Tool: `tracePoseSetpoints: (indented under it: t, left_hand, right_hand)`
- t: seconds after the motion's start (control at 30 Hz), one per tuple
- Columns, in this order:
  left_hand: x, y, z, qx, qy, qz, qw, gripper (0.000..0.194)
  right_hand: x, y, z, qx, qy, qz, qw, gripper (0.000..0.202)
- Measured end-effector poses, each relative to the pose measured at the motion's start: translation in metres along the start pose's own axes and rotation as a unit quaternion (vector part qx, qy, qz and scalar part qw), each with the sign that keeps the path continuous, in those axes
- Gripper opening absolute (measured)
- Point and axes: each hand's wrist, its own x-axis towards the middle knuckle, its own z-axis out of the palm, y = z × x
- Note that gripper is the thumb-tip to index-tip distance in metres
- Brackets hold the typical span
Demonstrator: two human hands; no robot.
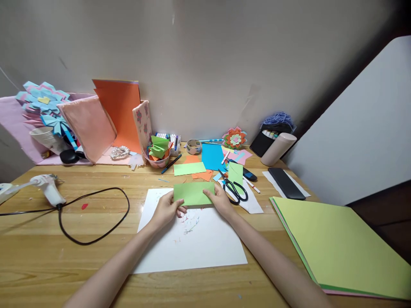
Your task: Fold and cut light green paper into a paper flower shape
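Note:
A green paper rectangle (192,193) is stretched between my two hands, above a white sheet (192,248) marked with coloured strokes. My left hand (167,208) pinches its left end, thumb on top. At the right end, my right hand (219,198) grips it with the thumb over the front. Black-handled scissors (236,191) lie just right of my right hand, partly over a light green paper piece (236,172). Behind the held paper rests another light green strip (189,169), beside orange scraps (204,176) and a blue sheet (213,156).
A glue gun (49,190) with a looped black cable (96,239) occupies the left. Large coloured sheets (346,244) are stacked at right, near a black phone (285,183). Along the wall stand a scrap-filled cup (159,160), a tape roll (194,147), a paper flower (235,138) and a cylinder (278,149).

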Motion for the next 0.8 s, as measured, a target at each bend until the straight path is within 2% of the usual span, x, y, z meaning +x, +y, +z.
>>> tracePoseSetpoints:
  t: [0.13,0.2,0.27,0.37,0.5,0.6,0.8]
  left_hand:
    - [0.002,-0.005,-0.010,0.027,0.023,0.034,0.999,0.024]
    - [0.000,-0.004,-0.013,0.042,0.025,0.052,0.997,0.024]
    - [-0.003,-0.002,-0.012,0.052,0.020,0.070,0.996,0.024]
    - [-0.005,0.001,-0.009,0.054,0.017,0.057,0.997,0.029]
    - [-0.004,0.003,-0.006,0.038,0.041,0.050,0.997,0.030]
    - [-0.004,0.001,-0.006,0.029,0.052,0.034,0.998,0.029]
    - [-0.004,-0.001,-0.012,0.041,0.022,0.039,0.998,0.032]
  right_hand:
    - [0.000,-0.001,-0.004,0.094,-0.127,0.052,0.986,0.039]
    - [0.000,0.000,-0.006,0.128,-0.145,0.075,0.978,0.040]
    - [0.001,0.002,-0.006,0.129,-0.124,0.078,0.981,0.039]
    - [0.000,0.002,-0.005,0.126,-0.103,0.075,0.984,0.040]
    - [-0.004,0.000,-0.001,0.124,-0.109,0.076,0.983,0.041]
    - [-0.005,-0.001,-0.001,0.123,-0.090,0.064,0.986,0.037]
    - [0.001,0.005,-0.011,0.131,-0.039,0.039,0.990,0.045]
